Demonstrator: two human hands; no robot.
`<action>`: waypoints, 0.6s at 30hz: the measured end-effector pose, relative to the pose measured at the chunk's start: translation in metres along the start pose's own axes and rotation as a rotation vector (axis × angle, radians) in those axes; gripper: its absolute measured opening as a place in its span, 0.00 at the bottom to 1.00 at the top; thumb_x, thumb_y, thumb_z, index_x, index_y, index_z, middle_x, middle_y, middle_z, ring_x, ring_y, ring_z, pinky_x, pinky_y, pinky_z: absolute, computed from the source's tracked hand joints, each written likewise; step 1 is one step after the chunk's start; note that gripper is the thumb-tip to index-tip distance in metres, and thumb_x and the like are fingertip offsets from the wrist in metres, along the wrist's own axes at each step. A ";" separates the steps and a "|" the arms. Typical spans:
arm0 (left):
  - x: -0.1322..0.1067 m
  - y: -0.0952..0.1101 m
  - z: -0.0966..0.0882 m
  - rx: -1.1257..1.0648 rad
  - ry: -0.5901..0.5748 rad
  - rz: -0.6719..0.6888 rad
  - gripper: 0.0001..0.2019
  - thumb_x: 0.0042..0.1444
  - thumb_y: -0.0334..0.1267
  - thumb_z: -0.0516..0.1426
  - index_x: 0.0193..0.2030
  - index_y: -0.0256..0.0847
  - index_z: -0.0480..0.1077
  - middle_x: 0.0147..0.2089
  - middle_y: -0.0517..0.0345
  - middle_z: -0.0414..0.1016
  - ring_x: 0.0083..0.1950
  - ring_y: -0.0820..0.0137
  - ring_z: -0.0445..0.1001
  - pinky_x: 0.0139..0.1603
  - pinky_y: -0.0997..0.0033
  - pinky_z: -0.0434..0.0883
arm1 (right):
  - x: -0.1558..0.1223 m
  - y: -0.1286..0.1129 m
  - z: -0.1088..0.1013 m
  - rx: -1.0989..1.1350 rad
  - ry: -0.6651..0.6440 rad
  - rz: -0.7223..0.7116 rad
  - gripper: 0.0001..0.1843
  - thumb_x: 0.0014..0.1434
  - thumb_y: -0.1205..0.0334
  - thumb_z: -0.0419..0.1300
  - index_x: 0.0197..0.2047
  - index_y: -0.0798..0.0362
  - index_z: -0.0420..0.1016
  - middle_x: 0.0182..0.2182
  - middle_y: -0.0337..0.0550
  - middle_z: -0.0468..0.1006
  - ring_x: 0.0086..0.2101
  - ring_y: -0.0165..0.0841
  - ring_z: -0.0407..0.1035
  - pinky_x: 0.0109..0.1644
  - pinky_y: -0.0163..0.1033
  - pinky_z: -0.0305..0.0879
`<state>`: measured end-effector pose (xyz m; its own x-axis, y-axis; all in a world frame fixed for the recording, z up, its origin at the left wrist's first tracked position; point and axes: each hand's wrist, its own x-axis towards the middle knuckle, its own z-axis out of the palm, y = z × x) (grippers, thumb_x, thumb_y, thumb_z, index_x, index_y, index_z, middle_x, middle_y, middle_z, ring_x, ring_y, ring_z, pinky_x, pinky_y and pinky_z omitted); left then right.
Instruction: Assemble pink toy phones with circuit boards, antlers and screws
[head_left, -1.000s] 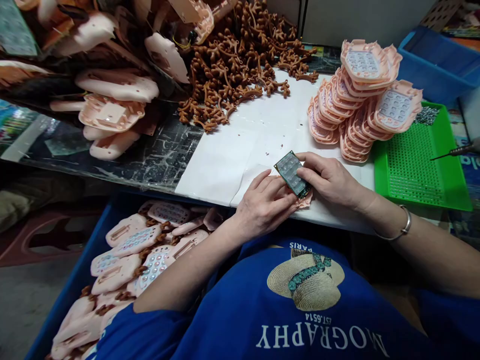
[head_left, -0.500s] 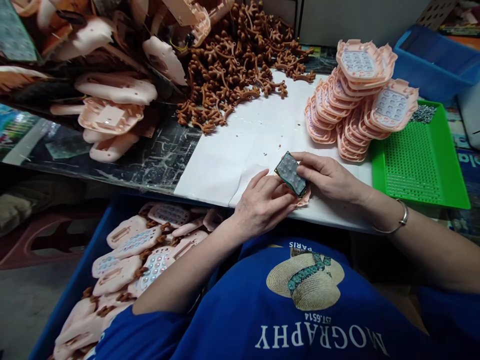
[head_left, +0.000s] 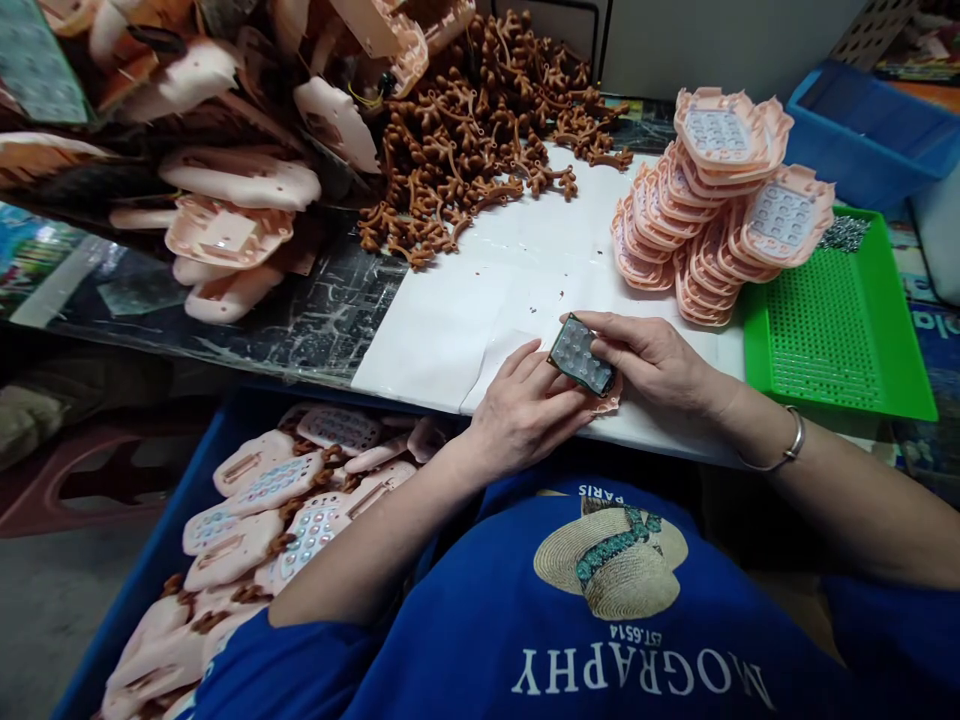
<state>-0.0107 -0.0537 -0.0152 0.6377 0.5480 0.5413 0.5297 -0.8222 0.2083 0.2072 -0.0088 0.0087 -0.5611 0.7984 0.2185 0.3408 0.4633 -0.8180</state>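
Observation:
My right hand point(head_left: 656, 362) pinches a small green circuit board point(head_left: 579, 355) with rows of round contact pads, tilted up over a pink plastic shell point(head_left: 606, 402) that lies on the white sheet point(head_left: 480, 290). My left hand point(head_left: 525, 405) is curled over the near part of that pink shell, fingertips touching the board's lower edge. Most of the shell is hidden under both hands.
Stacks of pink keypad shells point(head_left: 712, 210) stand at the right beside a green perforated tray point(head_left: 836, 320). A heap of brown rubber pieces point(head_left: 480, 130) lies at the back. More pink shells fill a blue bin point(head_left: 135, 590) at lower left; others pile at upper left point(head_left: 232, 200).
The circuit board has tipped a little flatter and shifted slightly toward the left hand. A tool tip seen at the far right one second ago is gone.

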 end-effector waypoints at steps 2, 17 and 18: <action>0.000 0.000 0.000 -0.007 -0.031 -0.023 0.09 0.66 0.42 0.55 0.45 0.43 0.76 0.44 0.51 0.74 0.49 0.62 0.71 0.62 0.49 0.71 | 0.001 0.001 0.001 0.015 0.015 0.007 0.22 0.67 0.60 0.54 0.62 0.50 0.74 0.56 0.43 0.80 0.53 0.37 0.76 0.60 0.43 0.71; 0.003 -0.001 0.001 -0.029 -0.043 -0.046 0.11 0.67 0.44 0.56 0.49 0.44 0.75 0.47 0.50 0.74 0.51 0.61 0.72 0.62 0.50 0.70 | 0.001 0.001 0.003 0.063 0.086 -0.003 0.21 0.67 0.61 0.55 0.60 0.49 0.76 0.53 0.43 0.82 0.51 0.37 0.77 0.59 0.45 0.71; 0.003 -0.001 0.001 -0.034 -0.048 -0.050 0.11 0.67 0.45 0.56 0.48 0.43 0.75 0.47 0.50 0.75 0.51 0.61 0.72 0.61 0.50 0.70 | 0.002 0.002 0.003 0.096 0.101 0.009 0.20 0.67 0.60 0.56 0.60 0.49 0.76 0.53 0.43 0.82 0.51 0.37 0.77 0.60 0.45 0.71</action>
<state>-0.0090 -0.0508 -0.0142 0.6374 0.5943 0.4905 0.5423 -0.7982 0.2624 0.2044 -0.0078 0.0059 -0.4779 0.8392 0.2596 0.2688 0.4210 -0.8663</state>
